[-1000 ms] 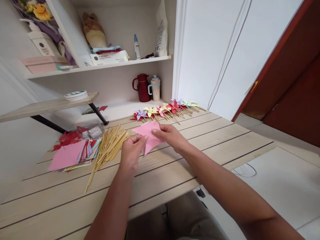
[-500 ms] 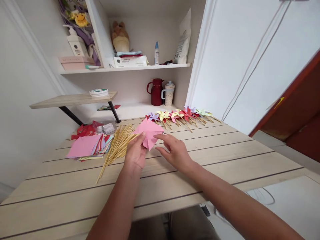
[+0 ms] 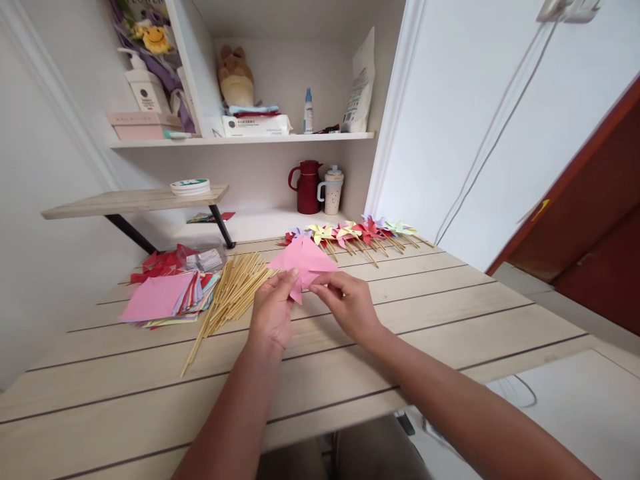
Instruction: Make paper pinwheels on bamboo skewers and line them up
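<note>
A pink paper square (image 3: 303, 257), slit in from its corners, is held up over the table between both hands. My left hand (image 3: 274, 303) pinches its lower left part, thumb on top. At the paper's lower right, my right hand (image 3: 346, 300) is closed, thumb and forefinger pinching the edge of a flap. Just left of the left hand lies a loose pile of thin wooden sticks (image 3: 235, 290). Behind the paper, a row of finished paper pinwheels (image 3: 367, 231) on sticks lies at the table's far side.
A stack of coloured paper sheets (image 3: 159, 295) lies at the left, with red paper pieces (image 3: 160, 265) and a clear plastic bag (image 3: 207, 258) behind it. A small raised wooden shelf (image 3: 135, 201) stands back left. A red jug (image 3: 309, 188) and a cup (image 3: 333, 191) stand at the back.
My right hand has moved in to the paper, and its thumb and forefinger have closed on a flap. The left hand keeps its hold. The head view has shifted slightly.
</note>
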`<state>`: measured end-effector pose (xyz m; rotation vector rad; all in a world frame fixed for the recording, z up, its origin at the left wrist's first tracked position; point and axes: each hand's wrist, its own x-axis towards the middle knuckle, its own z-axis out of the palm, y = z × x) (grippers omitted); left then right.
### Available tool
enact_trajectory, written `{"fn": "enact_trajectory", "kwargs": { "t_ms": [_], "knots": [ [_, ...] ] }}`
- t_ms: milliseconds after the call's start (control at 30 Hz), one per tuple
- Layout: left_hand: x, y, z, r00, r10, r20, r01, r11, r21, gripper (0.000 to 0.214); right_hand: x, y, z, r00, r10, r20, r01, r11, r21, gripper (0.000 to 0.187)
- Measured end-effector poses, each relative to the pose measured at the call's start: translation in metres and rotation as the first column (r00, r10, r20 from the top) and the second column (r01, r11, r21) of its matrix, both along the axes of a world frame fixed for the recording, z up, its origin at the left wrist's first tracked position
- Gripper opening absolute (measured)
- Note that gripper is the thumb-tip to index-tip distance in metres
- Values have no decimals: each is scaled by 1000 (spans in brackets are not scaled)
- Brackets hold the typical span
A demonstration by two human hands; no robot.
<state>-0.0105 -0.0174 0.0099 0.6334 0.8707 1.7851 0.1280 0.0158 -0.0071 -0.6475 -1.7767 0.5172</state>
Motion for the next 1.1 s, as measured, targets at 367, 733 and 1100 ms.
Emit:
{"fn": "enact_trajectory", "kwargs": {
  "t_ms": [367, 733, 1100],
  "knots": [
    [5, 0, 1, 995, 44, -91, -46, 999, -24, 35, 1, 1, 5, 992, -15, -121, -20, 958, -285, 24],
    [6, 0, 0, 985, 69, -157, -72, 997, -13, 31, 1, 1, 7, 990, -48, -131, 10, 960, -280, 23],
    [8, 0, 0, 977, 85, -198, -86, 996, 7, 31, 3, 1, 9, 992, -67, -105, 44, 977, -209, 21]
  ]
}}
